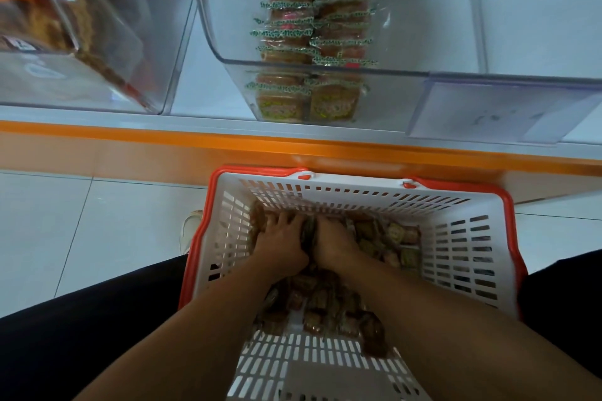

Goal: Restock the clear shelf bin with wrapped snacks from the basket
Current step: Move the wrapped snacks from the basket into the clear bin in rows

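1. Basket (pixel 462 239): white slatted walls, orange rim, standing on the tiled floor (pixel 97 221) against the orange shelf edge (pixel 195 140). Its far wall touches or nearly touches that edge.
2. Snacks (pixel 325 306) lie loose on the basket bottom, piled toward the far and right side; bare slats show at the near end.
3. Left hand (pixel 280 244) is deep in the basket, fingers spread and curled down over the snacks by the left wall.
4. Right hand (pixel 332 242) is just beside it, fingers curled into the pile. A stack of snacks is pressed between the two hands.
5. Bin (pixel 234 52) is on the shelf above, open top, two rows of snacks in its middle; open room left and right of the rows.
6. A second clear bin (pixel 97 42) stands to the left, a narrow gap between them.
7. A shoe (pixel 190 228) touches the basket's left rim.
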The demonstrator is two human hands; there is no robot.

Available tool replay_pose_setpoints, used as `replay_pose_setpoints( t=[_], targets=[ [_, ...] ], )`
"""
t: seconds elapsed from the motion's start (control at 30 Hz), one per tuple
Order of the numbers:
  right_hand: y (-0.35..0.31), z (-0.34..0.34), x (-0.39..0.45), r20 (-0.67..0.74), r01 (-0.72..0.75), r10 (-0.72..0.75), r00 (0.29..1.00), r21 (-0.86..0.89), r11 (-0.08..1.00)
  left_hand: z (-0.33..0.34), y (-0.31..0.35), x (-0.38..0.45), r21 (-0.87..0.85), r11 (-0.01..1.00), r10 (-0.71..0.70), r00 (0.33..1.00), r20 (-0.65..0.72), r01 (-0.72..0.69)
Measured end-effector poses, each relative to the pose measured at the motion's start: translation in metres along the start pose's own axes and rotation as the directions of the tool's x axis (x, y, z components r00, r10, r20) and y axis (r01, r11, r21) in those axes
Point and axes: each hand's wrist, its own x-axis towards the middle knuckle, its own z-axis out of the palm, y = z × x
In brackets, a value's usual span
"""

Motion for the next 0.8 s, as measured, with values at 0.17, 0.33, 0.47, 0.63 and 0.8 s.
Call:
replay_pose_setpoints(
  t=[0.17,0.33,0.47,0.63,0.8],
  targets=[
    [0.008,-0.014,-0.016,-0.042,0.127,-0.122,0.992,0.139,0.982,-0.008,0.003,0.001,-0.095,0.995,0.008,0.999,0.041,-0.004],
    [0.008,-0.038,-0.033,-0.045,0.197,-0.191,0.98,0.266,0.944,-0.013,0.003,-0.011,-0.338,0.94,0.024,0.998,-0.052,-0.04],
    [0.006,-0.065,-0.05,0.008,0.23,-0.244,0.97,0.313,0.922,-0.023,0.009,-0.028,-0.509,0.86,0.01,0.999,-0.051,-0.034],
    [-0.005,-0.102,-0.072,-0.024,0.226,-0.229,0.973,0.272,0.935,-0.048,0.022,-0.051,-0.754,0.654,0.0,0.997,-0.073,-0.055],
    [-0.024,-0.159,-0.109,-0.019,0.305,-0.308,0.951,0.199,0.931,-0.091,0.043,-0.081,-0.884,0.458,0.064,0.988,0.138,0.093]
  ],
)
